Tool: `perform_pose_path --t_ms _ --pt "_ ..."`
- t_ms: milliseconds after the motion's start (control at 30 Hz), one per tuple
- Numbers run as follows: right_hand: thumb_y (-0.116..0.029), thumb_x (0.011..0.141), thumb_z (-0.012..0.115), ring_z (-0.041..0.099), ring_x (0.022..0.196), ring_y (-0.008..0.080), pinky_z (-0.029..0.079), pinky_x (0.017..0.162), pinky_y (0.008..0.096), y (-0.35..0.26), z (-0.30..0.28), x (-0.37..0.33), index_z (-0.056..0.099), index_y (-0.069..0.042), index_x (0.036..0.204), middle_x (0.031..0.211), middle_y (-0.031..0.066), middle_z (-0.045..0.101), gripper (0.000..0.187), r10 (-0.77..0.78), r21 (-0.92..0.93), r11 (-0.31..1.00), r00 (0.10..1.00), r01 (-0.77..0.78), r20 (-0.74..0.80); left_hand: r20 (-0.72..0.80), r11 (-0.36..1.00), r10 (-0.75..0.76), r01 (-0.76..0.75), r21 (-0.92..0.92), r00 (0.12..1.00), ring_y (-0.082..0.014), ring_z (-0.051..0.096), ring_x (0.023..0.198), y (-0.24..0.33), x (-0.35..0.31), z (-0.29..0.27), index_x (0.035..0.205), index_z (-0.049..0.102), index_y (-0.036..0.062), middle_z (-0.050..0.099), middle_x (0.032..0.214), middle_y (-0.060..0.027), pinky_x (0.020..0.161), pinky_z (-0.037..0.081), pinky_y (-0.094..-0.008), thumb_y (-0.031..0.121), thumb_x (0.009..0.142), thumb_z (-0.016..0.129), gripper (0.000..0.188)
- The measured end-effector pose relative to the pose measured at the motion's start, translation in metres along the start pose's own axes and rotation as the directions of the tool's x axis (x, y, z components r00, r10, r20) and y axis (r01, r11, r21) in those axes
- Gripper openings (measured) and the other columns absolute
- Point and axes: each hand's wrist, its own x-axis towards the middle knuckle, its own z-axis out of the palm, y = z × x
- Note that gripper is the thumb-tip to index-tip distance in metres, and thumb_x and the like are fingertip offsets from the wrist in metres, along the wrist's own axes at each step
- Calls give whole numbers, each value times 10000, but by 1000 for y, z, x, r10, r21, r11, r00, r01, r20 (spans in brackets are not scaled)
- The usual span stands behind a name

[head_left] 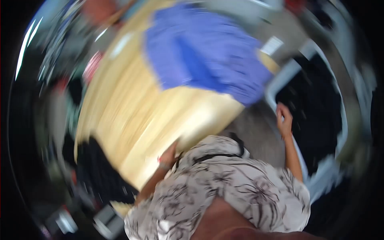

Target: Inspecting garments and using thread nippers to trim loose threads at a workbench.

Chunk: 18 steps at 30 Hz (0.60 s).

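My left hand (169, 154) is at the near edge of the pale wooden table (132, 132), close to my waist. Its fingers are smeared by motion, and I cannot make out anything in them. Out to the right, my right hand (284, 120) hangs beside a white-rimmed bin (340, 112). Its thumb and fingers curl together into a small loop, with nothing visible inside. Black cloth (312, 100) fills the bin. A blue-purple garment (204, 52) lies spread over the table's far right part, beyond both hands; a darker blue strip shows in its middle.
More black cloth (100, 172) hangs at the table's left edge. A small white label or paper (272, 45) shows beyond the garment's right side. Grey floor (260, 132) lies between table and bin. A grey box-like thing (109, 222) stands at lower left. Most surroundings are blurred.
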Motion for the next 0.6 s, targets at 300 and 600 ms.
perform_pose_path --t_ms 300,600 --pt "-271 780 689 533 1099 352 433 942 431 -229 234 -79 557 -25 1210 1186 186 571 513 -551 416 589 -33 693 834 -340 991 131 -109 83 931 -347 663 742 59 -42 -27 1521 62 171 628 1020 -189 578 525 -409 106 652 762 1118" --pt "-106 855 590 621 757 382 493 689 423 -207 288 -128 499 27 1131 832 222 607 320 -523 497 778 -42 385 851 -349 977 73 -137 -163 934 -377 657 791 29 -39 -43 1512 155 129 660 957 -186 672 519 -434 152 701 730 994"
